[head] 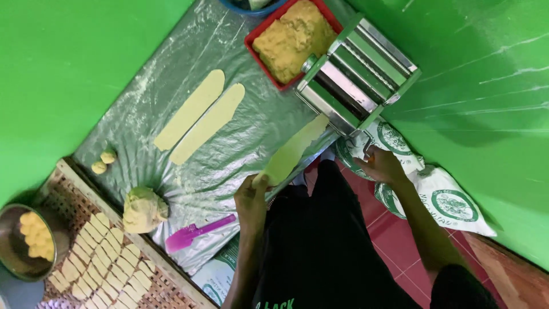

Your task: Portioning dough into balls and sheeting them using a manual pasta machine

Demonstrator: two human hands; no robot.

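Observation:
A metal pasta roller (357,68) stands at the upper right of a floured plastic sheet (229,166). A thin yellow dough strip (294,149) hangs out of its lower side. My left hand (251,197) holds the free end of this strip by the fingertips. My right hand (383,166) is closed around the crank handle at the near side of the roller. Two finished dough strips (191,109) lie side by side on the sheet, left of the roller.
A red tray (260,60) of crumbly dough sits behind the roller. A dough lump (143,209), two small balls (104,160) and a purple scraper (197,232) lie on the sheet. A woven tray (63,189) holds several cut pieces, beside a metal bowl (11,252). A printed white sack (446,200) lies at right.

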